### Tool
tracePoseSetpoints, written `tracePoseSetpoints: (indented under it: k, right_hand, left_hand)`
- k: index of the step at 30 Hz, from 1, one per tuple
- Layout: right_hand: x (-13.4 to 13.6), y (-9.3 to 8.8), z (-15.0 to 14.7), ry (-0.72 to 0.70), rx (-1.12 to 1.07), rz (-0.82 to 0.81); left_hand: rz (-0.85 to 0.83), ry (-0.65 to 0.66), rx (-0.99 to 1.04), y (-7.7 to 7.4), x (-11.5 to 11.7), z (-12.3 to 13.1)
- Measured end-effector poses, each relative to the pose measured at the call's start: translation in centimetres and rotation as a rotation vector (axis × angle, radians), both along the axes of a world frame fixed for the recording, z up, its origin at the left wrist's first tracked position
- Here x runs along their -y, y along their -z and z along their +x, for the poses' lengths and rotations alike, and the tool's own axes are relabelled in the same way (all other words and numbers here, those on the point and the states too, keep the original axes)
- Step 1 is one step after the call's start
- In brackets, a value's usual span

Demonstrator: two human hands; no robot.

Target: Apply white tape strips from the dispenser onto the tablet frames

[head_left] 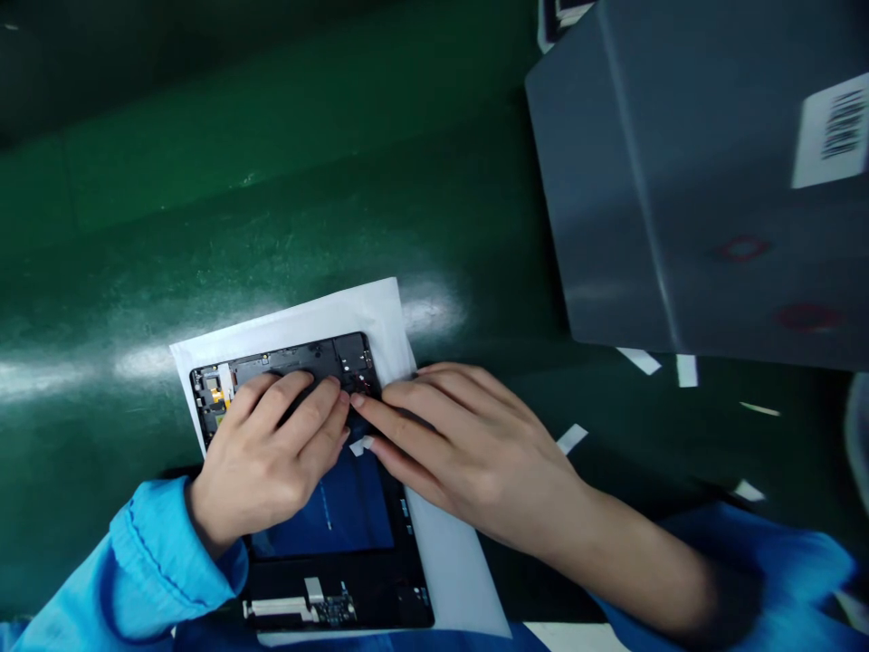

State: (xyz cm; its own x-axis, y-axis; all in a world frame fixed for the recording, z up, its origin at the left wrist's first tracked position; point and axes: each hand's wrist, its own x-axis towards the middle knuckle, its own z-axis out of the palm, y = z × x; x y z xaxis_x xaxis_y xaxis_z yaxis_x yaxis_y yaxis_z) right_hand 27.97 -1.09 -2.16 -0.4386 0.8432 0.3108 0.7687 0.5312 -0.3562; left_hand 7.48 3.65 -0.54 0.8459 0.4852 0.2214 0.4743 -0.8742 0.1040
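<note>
- As we look down from the head-worn view, a black tablet housing (353,355) lies flat on a white sheet of paper (326,317), slightly tilted from the sheet's edges, with its long axis running away from us.
- We see our left hand (268,462) resting across the upper end of the housing. Its grip is open, with the fingers extended and lying flat on the black frame.
- We see our right hand (462,444) reaching in from the right, its fingertips (359,403) just beside the left fingertips. Its grip is nearly together around a small white tape scrap (359,445), but we cannot tell whether the scrap is held.
- Near the left fingers, an orange ribbon cable (215,395) shows in the exposed electronics. A blue panel (332,507) fills the housing's middle, and a small circuit board (332,608) sits at the near end.
- Bright blue sleeves (149,570) cover both forearms at the lower edge.
- A glossy green surface (272,199) carries the sheet. Loose white strips (571,438) lie to the right, beneath a grey box (665,199) bearing a white barcode label (832,131).
</note>
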Motion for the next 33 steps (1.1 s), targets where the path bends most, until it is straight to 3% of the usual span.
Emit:
tracePoseSetpoints:
  k: [19, 27, 33]
  right_hand:
    - [0.0, 0.1, -0.5, 0.024, -0.008, -0.051]
    - [0.2, 0.6, -0.1, 0.019, -0.113, 0.047]
    - [1.1, -0.1, 0.4, 0.027, -0.119, 0.117]
  left_hand:
    - [-0.055, -0.034, 0.010, -0.1, -0.4, 0.0]
    - [-0.059, -0.041, 0.006, -0.1, -0.5, -0.2]
    - [-0.089, -0.038, -0.020, -0.7, -0.7, -0.1]
